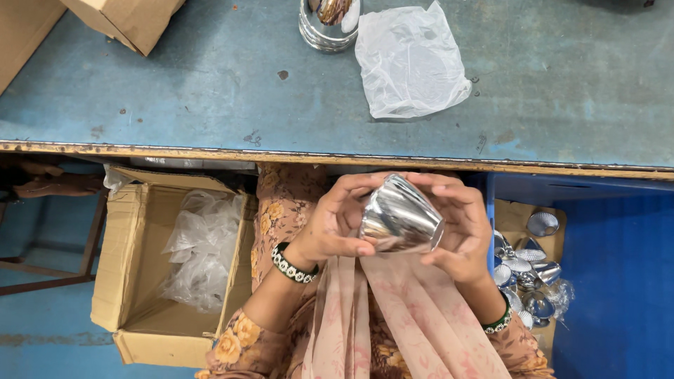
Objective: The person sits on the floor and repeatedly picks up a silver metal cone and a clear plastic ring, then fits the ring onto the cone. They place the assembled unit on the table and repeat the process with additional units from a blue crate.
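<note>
Blue surface point(210, 91) spans the top; the steel cup point(401, 215) is held just below its near edge, over the lap. Cardboard box point(151, 267) with plastic bags sits left of the cup. Left hand point(335, 223) and right hand point(460, 224) both grasp the cup, tilted sideways. Judgement: grip by fingertips at the rim, turn slowly.

I see a mirror-bright, smooth metal cup point(401, 214), a matt blue tabletop point(210, 91) with scuffed, chipped paint, a thin crinkled clear plastic bag point(409, 63), and a rough brown cardboard box point(126, 281).
</note>
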